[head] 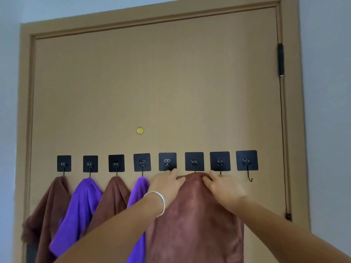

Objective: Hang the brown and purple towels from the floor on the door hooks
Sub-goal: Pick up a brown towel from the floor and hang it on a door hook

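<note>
From the head camera, we see our left hand (167,184) and right hand (222,187) both pinching the top fold of a brown towel (193,221) just under the sixth hook (194,161) on the door (152,82). Two brown and two purple towels hang on the first four hooks; the last hook (248,174) is bare.

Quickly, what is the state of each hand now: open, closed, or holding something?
Left hand: grips the top of the brown towel below the hooks.
Right hand: grips the same towel top from the other side.
</note>
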`<state>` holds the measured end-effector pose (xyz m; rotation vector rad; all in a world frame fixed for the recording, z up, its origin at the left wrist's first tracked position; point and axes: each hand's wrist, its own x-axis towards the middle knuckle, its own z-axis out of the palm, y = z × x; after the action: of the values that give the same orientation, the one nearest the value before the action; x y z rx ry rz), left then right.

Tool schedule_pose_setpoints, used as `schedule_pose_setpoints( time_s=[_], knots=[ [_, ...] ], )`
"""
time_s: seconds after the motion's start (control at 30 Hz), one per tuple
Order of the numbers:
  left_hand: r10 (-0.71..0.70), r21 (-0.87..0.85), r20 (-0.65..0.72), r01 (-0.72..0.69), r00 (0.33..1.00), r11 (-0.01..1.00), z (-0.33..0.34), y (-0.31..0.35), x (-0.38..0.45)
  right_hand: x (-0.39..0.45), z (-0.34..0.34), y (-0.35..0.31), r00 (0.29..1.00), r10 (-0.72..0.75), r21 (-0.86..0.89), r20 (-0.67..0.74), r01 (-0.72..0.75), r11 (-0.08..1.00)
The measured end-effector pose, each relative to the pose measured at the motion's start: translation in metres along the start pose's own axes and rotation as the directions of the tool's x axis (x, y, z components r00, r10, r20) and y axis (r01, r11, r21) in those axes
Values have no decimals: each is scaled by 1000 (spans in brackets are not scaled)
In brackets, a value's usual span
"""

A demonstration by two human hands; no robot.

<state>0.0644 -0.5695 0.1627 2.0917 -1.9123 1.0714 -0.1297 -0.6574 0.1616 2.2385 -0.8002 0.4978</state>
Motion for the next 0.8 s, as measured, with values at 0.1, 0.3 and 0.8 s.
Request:
schedule_pose_setpoints(
  time_s=[0.1, 0.3, 0.8],
  knots=[
    [-7, 19, 38, 7, 999, 1000, 8, 18, -6, -6, 19, -22, 996, 72, 39, 53, -74, 997],
    [-91, -74, 125, 101, 988, 992, 8, 50, -17, -23, 29, -46, 989, 132, 200, -64, -117, 973],
    [-74, 86, 220, 56, 973, 995, 11, 62, -49, -28, 42, -22, 989, 134, 446, -56, -95, 890]
  ],
)
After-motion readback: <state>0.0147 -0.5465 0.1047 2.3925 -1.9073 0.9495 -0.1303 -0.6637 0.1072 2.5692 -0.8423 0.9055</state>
